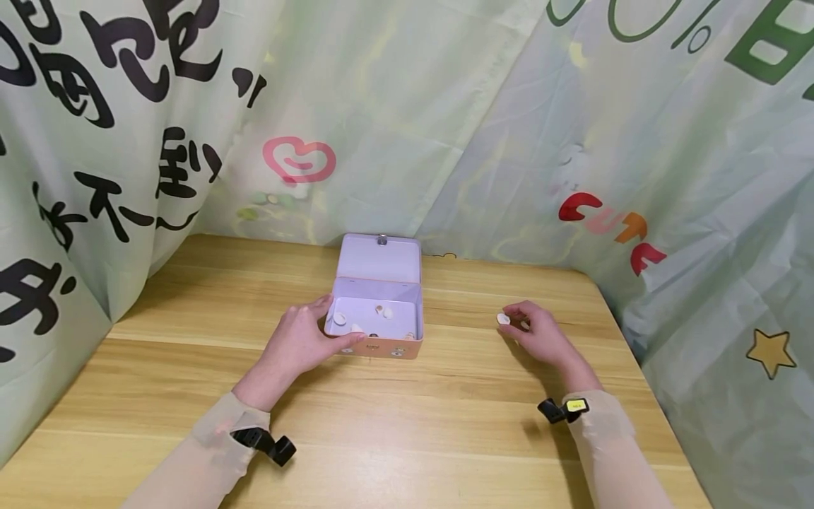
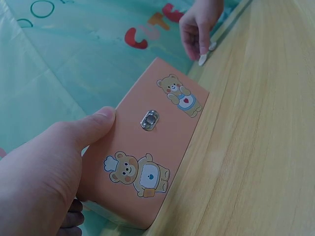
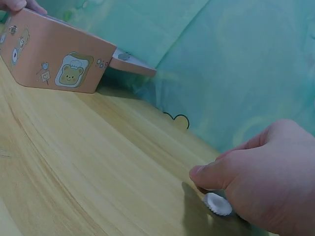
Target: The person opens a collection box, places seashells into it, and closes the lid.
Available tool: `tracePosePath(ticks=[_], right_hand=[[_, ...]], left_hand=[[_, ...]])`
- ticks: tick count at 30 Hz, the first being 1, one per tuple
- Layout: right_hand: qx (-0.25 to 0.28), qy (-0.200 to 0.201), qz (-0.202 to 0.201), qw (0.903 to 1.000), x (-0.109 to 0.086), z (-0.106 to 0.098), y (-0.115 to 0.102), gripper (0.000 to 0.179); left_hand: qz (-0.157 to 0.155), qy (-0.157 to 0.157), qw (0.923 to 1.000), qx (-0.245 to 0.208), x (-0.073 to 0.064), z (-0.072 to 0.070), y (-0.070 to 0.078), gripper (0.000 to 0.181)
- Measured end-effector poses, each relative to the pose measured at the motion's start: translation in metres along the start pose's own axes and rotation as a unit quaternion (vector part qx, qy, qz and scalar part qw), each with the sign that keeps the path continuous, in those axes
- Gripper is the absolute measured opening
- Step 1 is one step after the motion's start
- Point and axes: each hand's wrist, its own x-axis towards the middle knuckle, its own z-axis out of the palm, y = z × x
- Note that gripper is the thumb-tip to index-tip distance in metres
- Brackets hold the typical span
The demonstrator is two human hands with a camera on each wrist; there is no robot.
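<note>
An orange-pink tin box (image 2: 140, 93) with bear pictures and a metal clasp stands on the table, its lilac lid (image 1: 379, 259) swung back. My left hand (image 1: 302, 332) grips the box's left front corner, thumb on the front wall, other fingers round the left side. Several small pale shells (image 1: 340, 319) lie inside on the lilac floor. Right of the box, my right hand (image 1: 537, 332) pinches a small white shell (image 1: 503, 319) between thumb and fingertips, low over the table. Another white, ridge-edged shell (image 3: 218, 204) shows beneath that hand in the right wrist view.
The wooden table (image 1: 407, 438) meets a printed curtain (image 1: 407, 120) behind the box, and the cloth also hangs along both sides. A black wrist camera (image 1: 272, 445) is strapped on the left sleeve, another wrist camera (image 1: 562, 410) on the right.
</note>
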Motion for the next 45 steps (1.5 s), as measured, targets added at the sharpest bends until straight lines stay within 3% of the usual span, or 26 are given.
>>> tracePosePath(ticks=[17, 27, 38, 45], right_hand=[[-0.067, -0.007, -0.016, 0.9976, 0.005, 0.003, 0.003, 0.021], [-0.047, -0.005, -0.019, 0.9987, 0.003, 0.002, 0.002, 0.019], [0.0, -0.014, -0.028, 0.9995, 0.007, -0.002, -0.022, 0.032], [-0.024, 0.006, -0.062, 0.9978, 0.01, -0.003, -0.043, 0.03]], left_hand=[[-0.003, -0.003, 1.0, -0.002, 0.001, 0.001, 0.0, 0.113], [-0.003, -0.007, 1.0, -0.005, 0.0, 0.001, 0.0, 0.111], [-0.011, -0.006, 0.9999, -0.006, -0.001, 0.0, 0.001, 0.111], [-0.009, -0.005, 0.9999, -0.005, 0.0, 0.001, 0.0, 0.112]])
